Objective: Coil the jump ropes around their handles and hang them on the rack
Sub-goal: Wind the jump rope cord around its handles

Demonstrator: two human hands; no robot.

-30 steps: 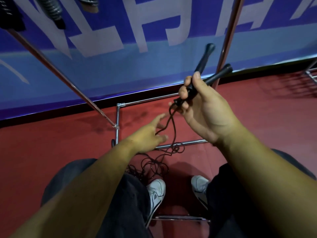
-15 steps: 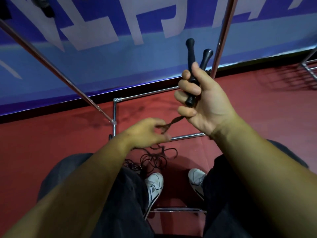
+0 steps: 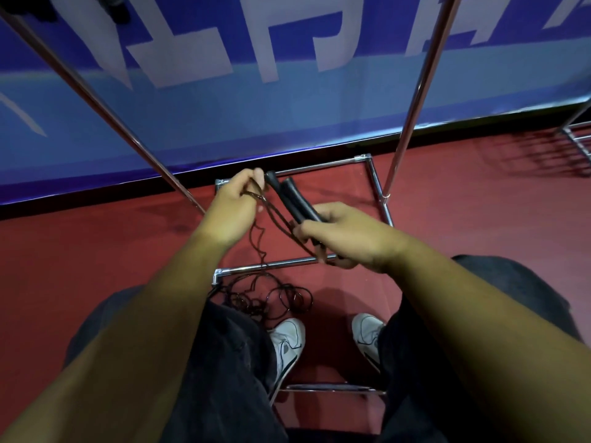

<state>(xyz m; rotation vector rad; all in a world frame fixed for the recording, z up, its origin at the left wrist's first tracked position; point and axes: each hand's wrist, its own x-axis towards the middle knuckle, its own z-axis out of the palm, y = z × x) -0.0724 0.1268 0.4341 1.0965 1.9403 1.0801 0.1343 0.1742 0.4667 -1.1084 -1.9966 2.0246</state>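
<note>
Black cord (image 3: pixel 277 219): thin, limp and light. We judge it kinks and tangles if hauled fast, so feed it slowly. Our right hand (image 3: pixel 348 238) is closed round both handles (image 3: pixel 292 199), which are stiff and paired side by side, the sensible place to hold. Our left hand (image 3: pixel 235 199) pinches a loop of cord near the handle tips. The slack (image 3: pixel 268 295) is piled on the red floor (image 3: pixel 112 251) at the rack's near base bar (image 3: pixel 271 266), beside our left shoe (image 3: pixel 287 340).
</note>
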